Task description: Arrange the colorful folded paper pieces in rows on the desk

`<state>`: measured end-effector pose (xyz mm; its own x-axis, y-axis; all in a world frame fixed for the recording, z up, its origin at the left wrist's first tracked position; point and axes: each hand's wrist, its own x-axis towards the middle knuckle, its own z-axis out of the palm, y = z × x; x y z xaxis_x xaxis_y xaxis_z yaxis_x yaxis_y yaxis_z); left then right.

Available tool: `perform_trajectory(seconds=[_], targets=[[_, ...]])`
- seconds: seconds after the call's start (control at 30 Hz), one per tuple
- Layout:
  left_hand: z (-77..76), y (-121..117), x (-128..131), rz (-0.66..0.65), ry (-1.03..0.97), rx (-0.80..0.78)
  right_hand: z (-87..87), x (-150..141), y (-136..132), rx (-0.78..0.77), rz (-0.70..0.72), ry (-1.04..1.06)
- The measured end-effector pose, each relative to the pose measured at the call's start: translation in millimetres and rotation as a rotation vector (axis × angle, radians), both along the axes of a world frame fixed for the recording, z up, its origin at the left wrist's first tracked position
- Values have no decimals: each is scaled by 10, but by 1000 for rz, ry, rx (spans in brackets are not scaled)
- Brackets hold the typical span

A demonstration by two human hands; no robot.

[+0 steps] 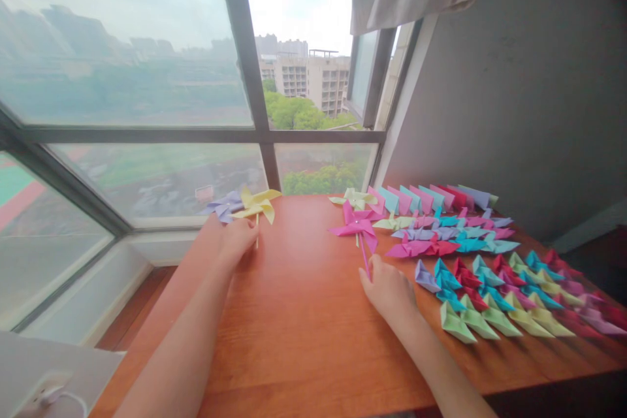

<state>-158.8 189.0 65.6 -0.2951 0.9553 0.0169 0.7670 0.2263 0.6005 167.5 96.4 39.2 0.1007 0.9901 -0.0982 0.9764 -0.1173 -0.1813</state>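
Observation:
At the table's far left corner, my left hand is closed around the stick of a yellow paper pinwheel. A lilac pinwheel shows just behind and left of it; whether I also hold that one is hidden. Nearer the right side, my right hand pinches the thin purple stick of a magenta pinwheel, whose head tilts up over the table. Behind it is a pale green pinwheel, partly covered by the magenta one.
Rows of folded paper boats and paper cranes fill the right of the wooden table. Upright folded paper pieces line the back. A window frame stands beyond the table, with a grey wall at right.

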Motion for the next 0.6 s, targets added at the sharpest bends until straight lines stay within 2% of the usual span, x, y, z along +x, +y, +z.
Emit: perform_trajectory(seconds=[0.1,0.23,0.4,0.6], targets=[[15,-31,-10,68,136,-42,-9,1,5,-28,4,-16],[55,-157,85,24,252,-13,-11,-1,28,-42,-1,-20],[54,-326,360,-118,241,35,9,0,76,-40,1,-44],[-7,-638,896,-400,15,69,-83,14,72,56,1,1]])
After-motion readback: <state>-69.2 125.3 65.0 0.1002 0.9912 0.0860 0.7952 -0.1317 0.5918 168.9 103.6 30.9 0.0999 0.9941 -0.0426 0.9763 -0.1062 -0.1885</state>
